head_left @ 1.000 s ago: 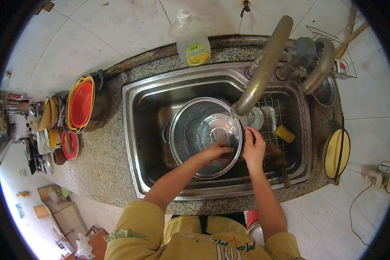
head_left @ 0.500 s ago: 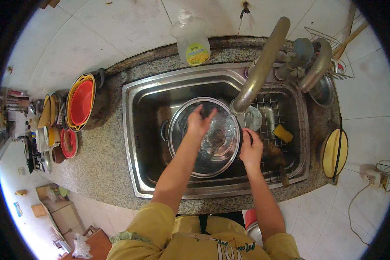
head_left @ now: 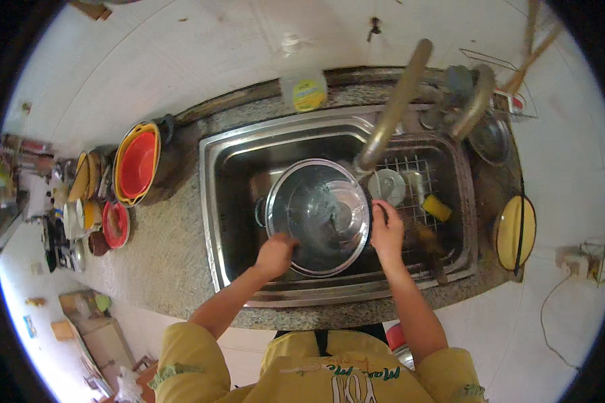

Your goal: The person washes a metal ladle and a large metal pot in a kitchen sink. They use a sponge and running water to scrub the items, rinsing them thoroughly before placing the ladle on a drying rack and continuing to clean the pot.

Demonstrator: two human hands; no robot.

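Observation:
A round steel pot (head_left: 316,258) stands in the sink, with a bright ring of light on its wet, shiny inside. The tap's spout (head_left: 393,111) ends just above its far right rim. My right hand (head_left: 388,232) is closed at the pot's right side, where a dark handle partly shows. At the near left rim is my left hand (head_left: 275,255), with its fingers bent over the edge toward the inside. Motion smears those fingers, so their grip is unclear. The pot's left handle (head_left: 260,211) sticks out uncovered.
Right of the pot, a wire rack (head_left: 410,168) in the sink (head_left: 212,228) bears a white dish (head_left: 386,187) and a yellow sponge (head_left: 437,207). A clear bottle (head_left: 307,91) stands behind. Red and yellow baskets (head_left: 138,164) are at left, a yellow oval lid-like thing (head_left: 515,232) at right.
My left hand has moved from over the pot's middle back to its near left rim, and its fingers are less spread. My right hand stays at the pot's right side.

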